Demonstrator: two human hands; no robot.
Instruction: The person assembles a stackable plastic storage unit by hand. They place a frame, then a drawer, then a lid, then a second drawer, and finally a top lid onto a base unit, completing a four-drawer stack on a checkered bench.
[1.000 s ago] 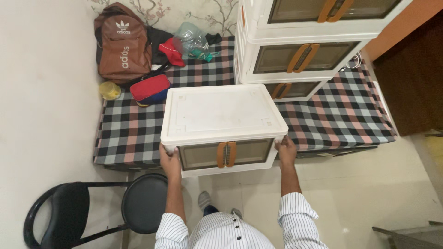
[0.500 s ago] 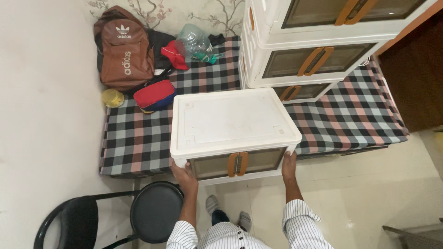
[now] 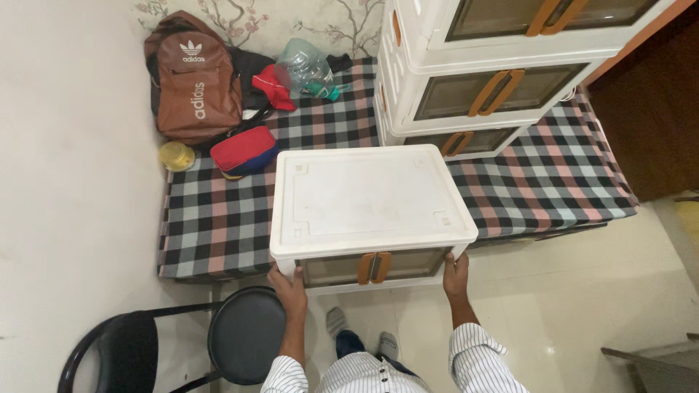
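While both hands [image 3: 291, 287] [image 3: 456, 273] grip underneath, white storage box [image 3: 368, 196] sits between.

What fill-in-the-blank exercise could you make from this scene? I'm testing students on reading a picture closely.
1. Both hands, the left hand and the right hand, grip the lower front corners of a white storage ____.
2. The cloth on the bed is ____ in pattern.
3. The backpack against the wall is ____ in colour.
4. The round seat of the chair by the left hand is ____.

Missing words: box; checked; brown; black
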